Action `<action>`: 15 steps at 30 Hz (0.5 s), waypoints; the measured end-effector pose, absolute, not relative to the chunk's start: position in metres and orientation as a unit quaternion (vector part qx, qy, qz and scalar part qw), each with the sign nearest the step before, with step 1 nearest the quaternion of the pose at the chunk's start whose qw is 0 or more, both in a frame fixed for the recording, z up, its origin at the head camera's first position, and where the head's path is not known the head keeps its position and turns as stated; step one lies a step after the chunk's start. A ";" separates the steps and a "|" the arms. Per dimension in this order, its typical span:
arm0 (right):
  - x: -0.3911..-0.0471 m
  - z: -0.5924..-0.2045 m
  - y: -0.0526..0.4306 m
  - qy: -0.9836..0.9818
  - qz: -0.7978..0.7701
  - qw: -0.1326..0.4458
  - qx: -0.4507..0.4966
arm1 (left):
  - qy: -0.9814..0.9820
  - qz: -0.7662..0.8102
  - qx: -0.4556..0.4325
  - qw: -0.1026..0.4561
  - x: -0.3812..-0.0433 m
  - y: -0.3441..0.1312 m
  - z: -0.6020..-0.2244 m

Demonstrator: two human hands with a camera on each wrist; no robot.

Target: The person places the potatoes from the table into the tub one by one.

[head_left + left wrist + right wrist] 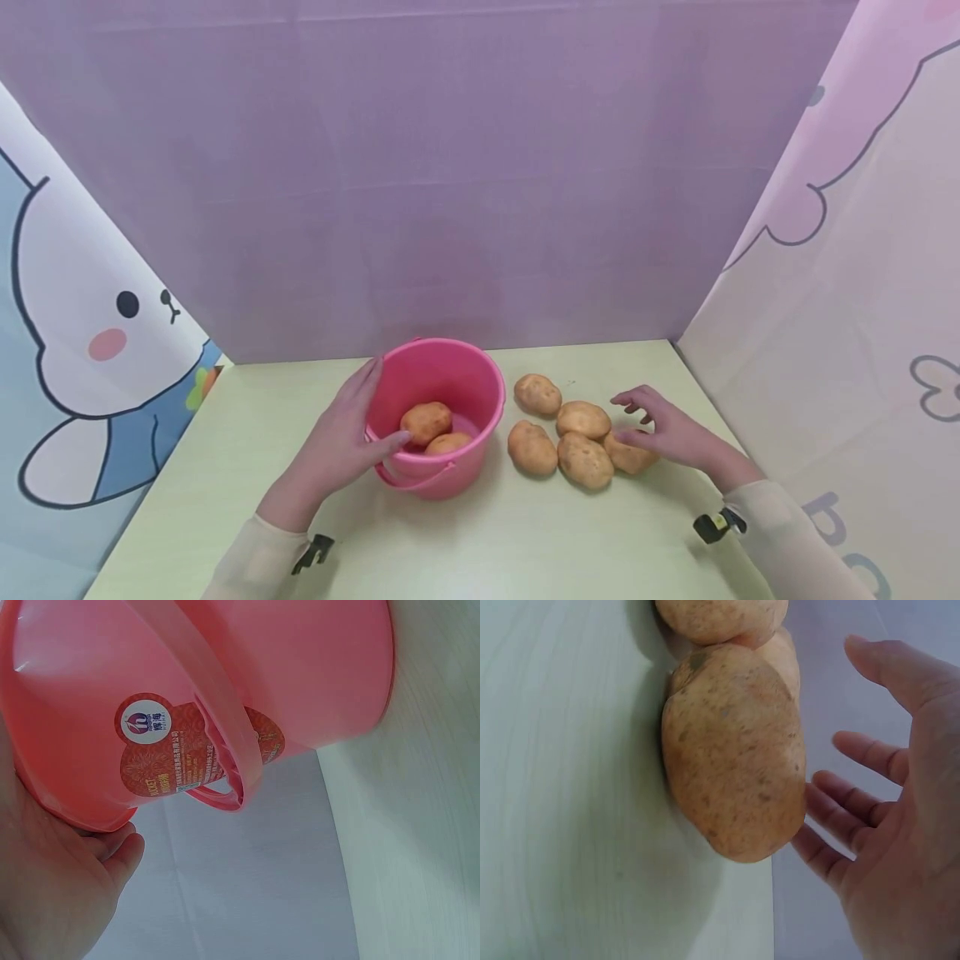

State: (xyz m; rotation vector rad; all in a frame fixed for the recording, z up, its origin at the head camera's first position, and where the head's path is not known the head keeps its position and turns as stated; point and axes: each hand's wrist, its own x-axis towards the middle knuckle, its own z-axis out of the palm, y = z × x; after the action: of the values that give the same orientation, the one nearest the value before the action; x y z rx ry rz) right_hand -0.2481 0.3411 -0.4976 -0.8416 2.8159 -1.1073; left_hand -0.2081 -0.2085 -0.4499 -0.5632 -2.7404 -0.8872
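A pink bucket (450,479) stands upright with two potatoes (426,423) inside. My left hand (341,437) holds its left rim, with the thumb reaching over the front edge. Part of that grip is hidden behind the lip in the left wrist view, where the bucket's handle (217,712) hangs down across a red label. My right hand (667,429) is over the rightmost potato (628,454), thumb and fingers spread apart. Close up in the right wrist view, the nearest potato (735,757) lies on the table, with the fingertips right at its far side.
Several more potatoes (585,460) lie clustered on the pale table (495,550) between the bucket and my right hand. A purple cloth wall (480,175) closes off the back. Printed panels (862,333) rise at both sides.
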 end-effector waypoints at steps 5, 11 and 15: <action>-0.246 -0.501 0.345 0.894 -0.364 0.024 -0.261 | -0.927 -0.305 -0.190 0.103 -0.208 -0.208 -0.450; -0.246 -0.506 0.348 0.887 -0.381 0.048 -0.256 | -0.927 -0.306 -0.189 0.106 -0.207 -0.207 -0.449; -0.246 -0.510 0.350 0.888 -0.379 0.067 -0.252 | -0.927 -0.305 -0.191 0.109 -0.208 -0.207 -0.448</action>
State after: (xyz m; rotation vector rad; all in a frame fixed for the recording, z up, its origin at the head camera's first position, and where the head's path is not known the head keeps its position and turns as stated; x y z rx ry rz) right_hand -0.2459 0.3503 -0.5097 -0.7595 2.6767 -1.1425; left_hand -0.2077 -0.2068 -0.4485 -0.5631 -2.7252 -0.8974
